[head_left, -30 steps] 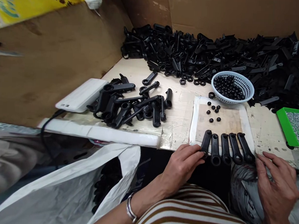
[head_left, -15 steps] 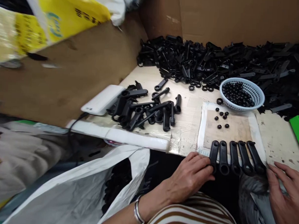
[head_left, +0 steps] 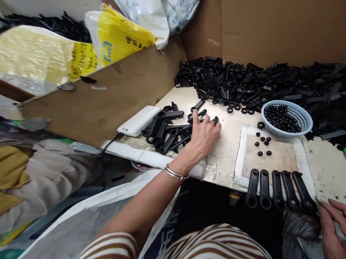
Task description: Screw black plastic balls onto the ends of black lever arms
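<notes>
**A:** What do we see of our two hands?

**B:** Our left hand point(head_left: 203, 136) lies palm down on a small heap of black plastic lever-shaped handles point(head_left: 168, 130) near the left edge of the pale, tape-covered table point(head_left: 223, 162). The fingers are spread and loosely curved over the heap's right side, touching the handles. We cannot tell whether any handle is actually gripped. A silver bangle point(head_left: 174, 173) sits on that wrist.

**A:** And the right?

**B:** Our right hand point(head_left: 336, 232) is at the table's near right corner, partly cut off by the picture's edge. Its fingers are stretched out flat and hold nothing that we can see. It rests just beside a row of five black plastic handles point(head_left: 279, 187) laid side by side along the near edge, their ringed ends hanging over it.

**A:** What else is on the table?

**B:** A white rectangular power bank point(head_left: 139, 120) touches the small heap on its left side. A brown square pad with a white border point(head_left: 271, 156) lies behind the row of five, with a few small black rings point(head_left: 262, 144) on it. Behind the pad stands a round pale-blue plastic basket point(head_left: 288, 118) of more black rings. A large pile of black plastic parts point(head_left: 249, 81) runs along the far edge against a brown cardboard wall point(head_left: 280, 27).
</notes>
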A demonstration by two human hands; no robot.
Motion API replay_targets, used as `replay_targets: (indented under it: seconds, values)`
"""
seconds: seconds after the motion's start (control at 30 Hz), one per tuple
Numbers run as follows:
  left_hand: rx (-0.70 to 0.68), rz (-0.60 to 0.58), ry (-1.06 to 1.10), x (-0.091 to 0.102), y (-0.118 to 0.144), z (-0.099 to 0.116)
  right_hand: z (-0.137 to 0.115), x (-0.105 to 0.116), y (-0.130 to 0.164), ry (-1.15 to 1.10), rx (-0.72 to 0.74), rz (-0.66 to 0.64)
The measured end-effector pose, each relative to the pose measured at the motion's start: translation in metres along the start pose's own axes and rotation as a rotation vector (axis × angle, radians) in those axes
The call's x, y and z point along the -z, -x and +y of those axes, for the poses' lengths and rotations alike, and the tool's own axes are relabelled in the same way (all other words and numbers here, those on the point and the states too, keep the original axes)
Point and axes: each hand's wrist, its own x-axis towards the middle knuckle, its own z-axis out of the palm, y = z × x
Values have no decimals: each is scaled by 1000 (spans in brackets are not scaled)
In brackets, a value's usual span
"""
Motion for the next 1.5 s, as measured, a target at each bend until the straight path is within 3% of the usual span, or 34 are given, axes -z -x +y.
replay_targets:
  seconds: [0.13,0.3,0.43,0.53,0.67,0.83,1.07,1.23,1.5]
  values:
    - [4,42,67,-8,-4,-5,-24,14,-6,80,77,-26]
    - [13,148,193,16,17,6,-34,17,-12,99,22,-88]
    - [-225,196,184,37,61,38,-37,15,-16,79,38,-96]
    - [-344,227,146,43,90,61,-38,13,-18,67,59,-96]
    - [-462,62,154,44,107,80,-38,12,-20,67,59,-105]
    - [-480,-231,242,43,112,86,-37,14,-19,75,65,-95]
    - [-401,-312,463,42,114,83,-38,16,-18,92,50,-108]
    - [-430,-253,498,33,114,83,-40,15,-22,73,76,-111]
    - [-475,-20,493,26,109,79,-43,10,-48,-47,75,-145]
